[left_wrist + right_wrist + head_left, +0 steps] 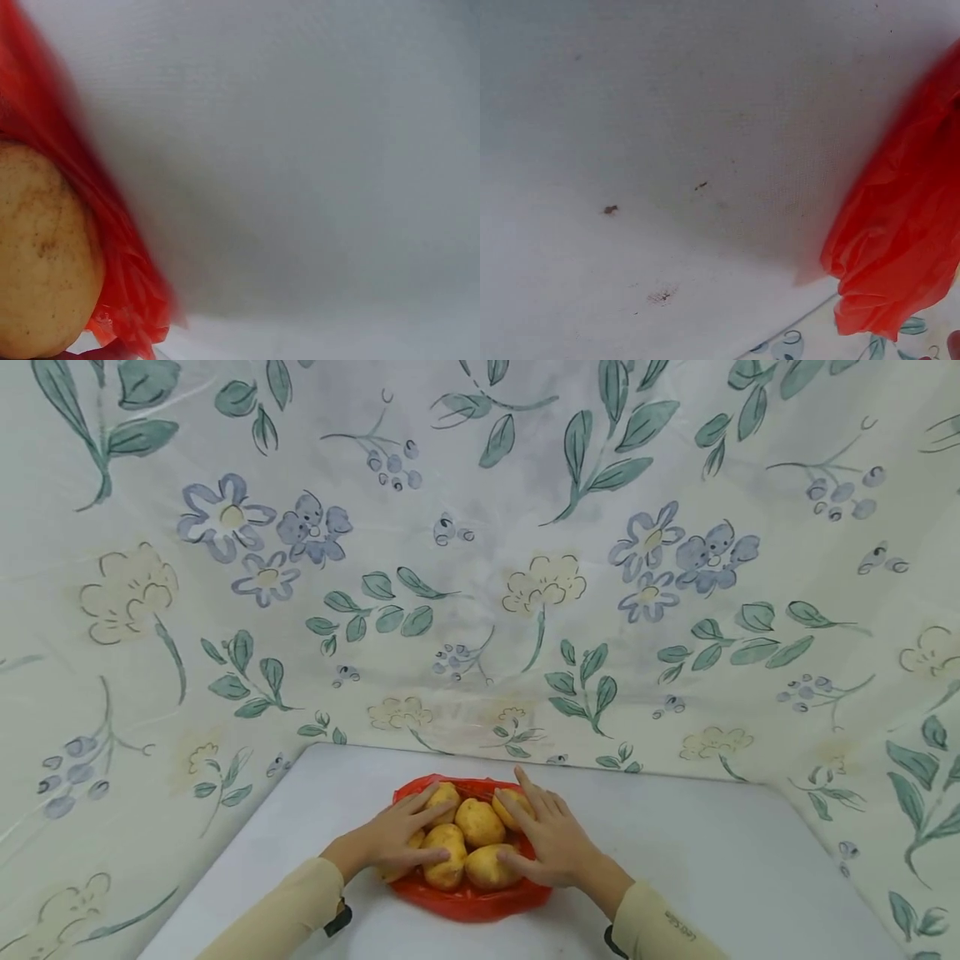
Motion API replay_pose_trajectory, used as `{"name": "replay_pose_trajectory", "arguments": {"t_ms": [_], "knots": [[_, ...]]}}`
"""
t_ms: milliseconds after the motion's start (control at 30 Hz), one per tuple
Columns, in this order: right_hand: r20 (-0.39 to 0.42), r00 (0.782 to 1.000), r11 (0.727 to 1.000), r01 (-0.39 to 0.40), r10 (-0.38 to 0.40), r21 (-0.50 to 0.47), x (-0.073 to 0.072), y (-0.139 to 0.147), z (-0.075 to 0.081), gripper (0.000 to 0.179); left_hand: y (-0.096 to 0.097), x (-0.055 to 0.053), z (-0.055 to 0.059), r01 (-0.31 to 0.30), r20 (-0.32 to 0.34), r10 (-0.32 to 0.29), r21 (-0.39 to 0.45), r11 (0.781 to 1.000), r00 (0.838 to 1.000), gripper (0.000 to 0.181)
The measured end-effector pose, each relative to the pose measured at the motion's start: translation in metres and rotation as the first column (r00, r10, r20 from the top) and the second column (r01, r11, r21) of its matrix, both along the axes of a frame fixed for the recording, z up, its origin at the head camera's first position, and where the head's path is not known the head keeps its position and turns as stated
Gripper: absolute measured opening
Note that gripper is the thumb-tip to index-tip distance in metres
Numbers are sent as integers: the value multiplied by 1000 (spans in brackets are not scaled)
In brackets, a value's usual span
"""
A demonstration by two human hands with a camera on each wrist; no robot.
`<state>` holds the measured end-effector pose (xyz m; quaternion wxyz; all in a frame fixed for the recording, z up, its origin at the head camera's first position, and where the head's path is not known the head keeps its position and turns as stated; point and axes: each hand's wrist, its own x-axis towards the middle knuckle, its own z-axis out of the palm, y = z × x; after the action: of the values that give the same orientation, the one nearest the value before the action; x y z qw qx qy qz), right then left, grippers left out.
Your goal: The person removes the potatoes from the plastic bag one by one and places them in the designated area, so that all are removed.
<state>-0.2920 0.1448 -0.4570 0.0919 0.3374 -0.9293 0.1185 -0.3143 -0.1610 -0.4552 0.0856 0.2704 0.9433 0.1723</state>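
Several yellow potatoes (480, 823) sit grouped in a red plastic bag (471, 907) whose mouth is spread wide around them. On the left side of the pile, my left hand (396, 838) rests with its fingers spread over the potatoes. My right hand (558, 843) lies across the right side, fingers apart and thumb on the front right potato (491, 867). The left wrist view has one potato (45, 255) close up against the red bag (127, 262). In the right wrist view only the crinkled side of the bag (900, 225) appears, with fingertips at the lower corner.
The bag stands on a white table (675, 860). Behind and beside the table hangs a floral sheet (480, 610). Small dark specks of dirt (610, 210) dot the tabletop right of the bag.
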Motion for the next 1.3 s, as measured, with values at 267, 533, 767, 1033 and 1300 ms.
{"name": "replay_pose_trajectory", "arguments": {"t_ms": [267,533,767,1033,1300], "knots": [[25,1000,1000,9,-9,5,-2,-2,-5,81,1,-4,-1,0,15,0,3,1000,1000,85],[31,1000,1000,-1,0,10,0,-5,-8,83,2,-4,-5,2,-1,-2,18,1000,1000,85],[109,994,999,-20,25,-48,6,-10,-7,83,1,-4,-8,-7,4,7,4,1000,1000,85],[207,976,959,-7,68,-284,13,-18,-4,87,2,-4,-4,-12,22,12,6,1000,1000,85],[393,916,894,111,77,-434,17,-23,-4,70,2,-3,-2,-21,37,21,8,1000,999,84]]}}
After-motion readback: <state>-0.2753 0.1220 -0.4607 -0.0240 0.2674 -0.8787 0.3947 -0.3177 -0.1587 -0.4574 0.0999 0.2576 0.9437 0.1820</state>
